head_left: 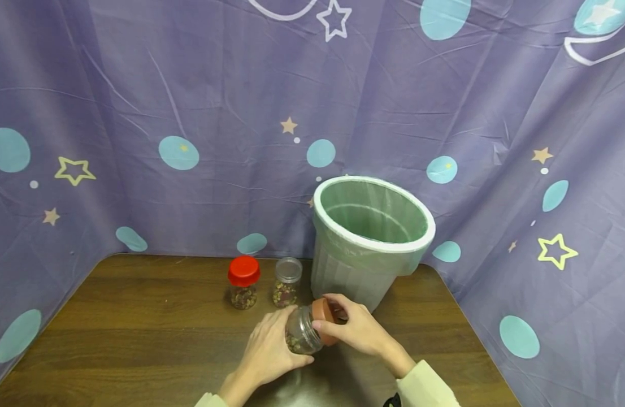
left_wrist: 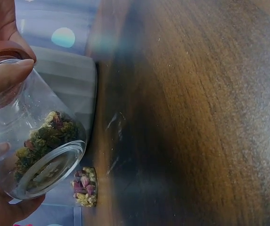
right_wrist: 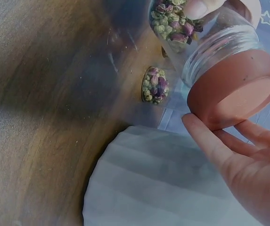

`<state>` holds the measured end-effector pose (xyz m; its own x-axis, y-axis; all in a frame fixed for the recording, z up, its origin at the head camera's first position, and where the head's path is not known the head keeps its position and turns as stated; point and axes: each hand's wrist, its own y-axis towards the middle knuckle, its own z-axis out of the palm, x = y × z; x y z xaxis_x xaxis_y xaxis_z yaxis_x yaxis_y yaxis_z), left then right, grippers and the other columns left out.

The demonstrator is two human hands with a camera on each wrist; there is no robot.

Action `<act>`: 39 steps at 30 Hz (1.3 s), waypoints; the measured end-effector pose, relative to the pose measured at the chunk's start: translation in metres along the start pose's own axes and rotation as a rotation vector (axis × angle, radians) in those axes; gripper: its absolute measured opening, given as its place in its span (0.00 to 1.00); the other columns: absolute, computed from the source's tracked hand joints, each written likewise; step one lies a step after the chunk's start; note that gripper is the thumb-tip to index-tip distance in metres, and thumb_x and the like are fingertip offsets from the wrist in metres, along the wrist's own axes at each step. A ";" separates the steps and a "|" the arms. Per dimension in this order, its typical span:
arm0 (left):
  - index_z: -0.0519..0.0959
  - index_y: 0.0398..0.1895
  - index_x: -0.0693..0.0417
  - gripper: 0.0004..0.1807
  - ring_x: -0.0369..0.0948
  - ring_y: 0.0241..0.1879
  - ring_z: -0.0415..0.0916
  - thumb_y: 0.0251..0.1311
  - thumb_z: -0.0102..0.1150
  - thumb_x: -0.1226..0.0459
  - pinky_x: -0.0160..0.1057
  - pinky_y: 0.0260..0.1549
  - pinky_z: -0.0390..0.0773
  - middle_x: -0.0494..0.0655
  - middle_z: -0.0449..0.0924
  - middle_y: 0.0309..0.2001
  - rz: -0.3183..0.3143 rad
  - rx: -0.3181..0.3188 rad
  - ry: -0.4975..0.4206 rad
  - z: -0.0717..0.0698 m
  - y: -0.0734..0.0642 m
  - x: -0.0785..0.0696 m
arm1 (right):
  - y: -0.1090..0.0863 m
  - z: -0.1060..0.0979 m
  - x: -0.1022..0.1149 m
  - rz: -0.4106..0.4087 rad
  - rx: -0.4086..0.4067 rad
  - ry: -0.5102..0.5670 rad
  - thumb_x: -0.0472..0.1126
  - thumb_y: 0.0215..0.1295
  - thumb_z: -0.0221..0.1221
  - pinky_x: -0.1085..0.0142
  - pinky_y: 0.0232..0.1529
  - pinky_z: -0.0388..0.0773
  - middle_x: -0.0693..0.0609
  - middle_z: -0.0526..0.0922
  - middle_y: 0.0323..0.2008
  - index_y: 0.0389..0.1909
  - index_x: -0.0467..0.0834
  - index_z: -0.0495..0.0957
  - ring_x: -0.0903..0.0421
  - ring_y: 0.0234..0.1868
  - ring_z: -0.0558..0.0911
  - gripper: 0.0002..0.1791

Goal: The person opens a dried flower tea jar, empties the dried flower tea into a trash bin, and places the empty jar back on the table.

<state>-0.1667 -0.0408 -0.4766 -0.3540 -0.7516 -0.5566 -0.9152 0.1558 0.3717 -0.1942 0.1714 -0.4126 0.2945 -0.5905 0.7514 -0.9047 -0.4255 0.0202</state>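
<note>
two hands (head_left: 269, 348) hold one jar (head_left: 299, 330) (tilted)

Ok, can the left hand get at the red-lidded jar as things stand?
Probably not yet: the left hand is gripping the orange-lidded jar. Otherwise, nothing seems to stand between it and the red-lidded jar.

We see a brown wood-grain table (head_left: 155, 328), faintly marked by a few pale scratches (left_wrist: 118, 125) and catching a bright glare at its front. Toward the back we find three things standing upright on it: a small clear round jar with a bright red lid (head_left: 243, 282), a small clear round jar with a transparent lid (head_left: 287, 280) just to its right, and, farther right, a large pale grey ribbed bin with a white rim (head_left: 345, 280).
</note>
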 end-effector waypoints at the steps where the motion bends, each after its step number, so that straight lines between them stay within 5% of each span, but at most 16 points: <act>1: 0.72 0.62 0.53 0.54 0.49 0.53 0.78 0.25 0.80 0.42 0.54 0.50 0.78 0.50 0.81 0.56 -0.001 -0.003 -0.001 0.000 0.000 0.000 | 0.000 0.000 0.000 0.001 -0.009 -0.002 0.58 0.63 0.62 0.53 0.52 0.82 0.44 0.83 0.54 0.67 0.41 0.68 0.49 0.53 0.82 0.38; 25: 0.73 0.61 0.52 0.54 0.47 0.52 0.78 0.22 0.81 0.43 0.52 0.50 0.78 0.48 0.82 0.55 0.007 -0.047 0.016 -0.002 0.001 0.002 | -0.003 -0.011 -0.011 0.000 -0.105 -0.068 0.58 0.56 0.67 0.61 0.47 0.82 0.47 0.86 0.48 0.63 0.40 0.73 0.55 0.47 0.85 0.38; 39: 0.73 0.62 0.52 0.54 0.49 0.53 0.78 0.23 0.81 0.43 0.54 0.51 0.78 0.50 0.81 0.55 0.000 -0.023 0.015 -0.002 -0.001 0.002 | -0.011 -0.016 -0.027 0.070 -0.112 -0.111 0.58 0.56 0.66 0.65 0.41 0.80 0.49 0.87 0.45 0.64 0.41 0.73 0.57 0.44 0.84 0.39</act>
<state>-0.1658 -0.0438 -0.4763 -0.3506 -0.7614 -0.5453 -0.9106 0.1412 0.3883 -0.1970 0.2027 -0.4227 0.2566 -0.6907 0.6761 -0.9510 -0.3054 0.0489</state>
